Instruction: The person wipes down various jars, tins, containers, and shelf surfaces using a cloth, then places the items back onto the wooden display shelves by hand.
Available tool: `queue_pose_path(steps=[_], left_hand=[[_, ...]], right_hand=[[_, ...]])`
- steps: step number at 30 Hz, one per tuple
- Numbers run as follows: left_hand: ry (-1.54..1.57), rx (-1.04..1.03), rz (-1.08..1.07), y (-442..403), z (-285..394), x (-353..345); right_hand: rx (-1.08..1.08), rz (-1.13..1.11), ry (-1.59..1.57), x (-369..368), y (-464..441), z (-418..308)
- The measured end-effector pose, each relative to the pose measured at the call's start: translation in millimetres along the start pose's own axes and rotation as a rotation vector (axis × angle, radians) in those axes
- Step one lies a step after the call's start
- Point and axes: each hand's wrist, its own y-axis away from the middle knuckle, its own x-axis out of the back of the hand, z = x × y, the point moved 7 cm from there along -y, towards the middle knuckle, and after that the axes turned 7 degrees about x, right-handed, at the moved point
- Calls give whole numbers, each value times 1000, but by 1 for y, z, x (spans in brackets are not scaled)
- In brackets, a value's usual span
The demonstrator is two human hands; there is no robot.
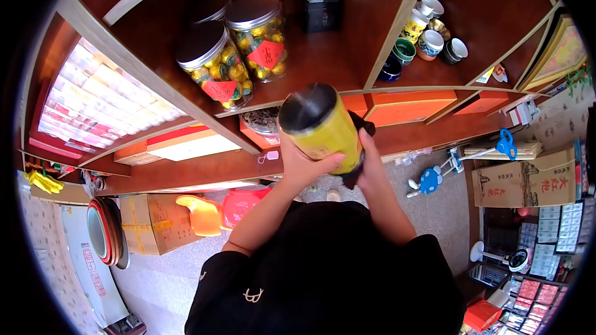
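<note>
A yellow canister (329, 133) with a dark, shiny round top is held tilted in front of the shelves. My left hand (303, 162) is wrapped round its left side, thumb across the front. On the other side, my right hand (372, 166) presses a dark cloth (365, 125) against the canister's right side and lower end. Just beyond the canister, on the shelf, stand clear jars (257, 34) with silver lids, filled with yellow-wrapped balls and bearing red labels.
A black lidded box (320, 6) sits beside the jars. Small cups (429, 43) cluster in the compartment at right. Below are a cardboard box (155, 223), an orange chair (200, 214), a blue toy scooter (429, 180) and a large carton (528, 180).
</note>
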Motion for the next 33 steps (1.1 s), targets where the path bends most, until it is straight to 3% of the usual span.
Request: queue_pose_path(steps=[1, 3, 5, 7, 11, 17, 24, 27, 31, 33], left_hand=[[-155, -329, 75, -2, 28, -10], [-439, -471, 39, -10, 41, -22], [-405, -331, -68, -31, 46, -22], [-438, -381, -70, -47, 58, -22], [-180, -352, -93, -101, 61, -22], [-302, -404, -95, -158, 34, -27], [-439, -486, 39, -181, 29, -30], [-521, -523, 80, -194, 20, -26], [-460, -457, 63, -193, 18, -26], [-728, -600, 326, -165, 29, -24]], right_hand=[[-54, 206, -150, 5, 1, 10], [-45, 296, -189, 5, 1, 21], [-129, 309, -128, 9, 10, 24], [-110, 247, -163, 1, 10, 17], [7, 101, -149, 2, 7, 1], [110, 215, -167, 31, 8, -22], [193, 327, -114, 59, 16, -42], [205, 263, -126, 61, 16, -43], [250, 346, -123, 82, 12, -43], [313, 427, -80, 107, 10, -49]])
